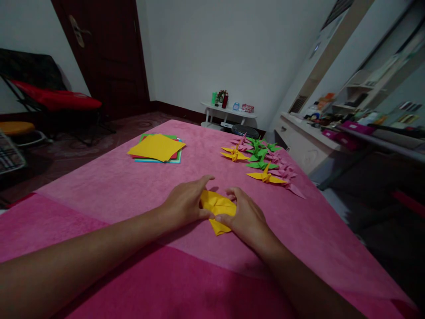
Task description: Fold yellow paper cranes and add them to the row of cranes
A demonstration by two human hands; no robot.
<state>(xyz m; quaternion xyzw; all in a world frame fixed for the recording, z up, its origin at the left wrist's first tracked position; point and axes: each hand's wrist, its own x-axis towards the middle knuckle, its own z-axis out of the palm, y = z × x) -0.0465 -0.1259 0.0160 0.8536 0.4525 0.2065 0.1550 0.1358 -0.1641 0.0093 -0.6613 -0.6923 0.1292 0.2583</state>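
A partly folded sheet of yellow origami paper lies on the pink table cover in front of me, creased, with one pointed flap toward me. My left hand holds its left edge, fingers curved along the far side and the thumb on the near side. From the right, my right hand grips the paper, its thumb pressing the near part and its fingers bent over the right edge. The two thumb tips almost meet near the paper's middle. Some of the paper's edges are hidden under my fingers.
Folded paper cranes in yellow, green and pink stand at the table's right side. A stack of coloured paper sheets, yellow on top, lies at the far left of the pink table cover. A cluttered desk stands beyond the right edge.
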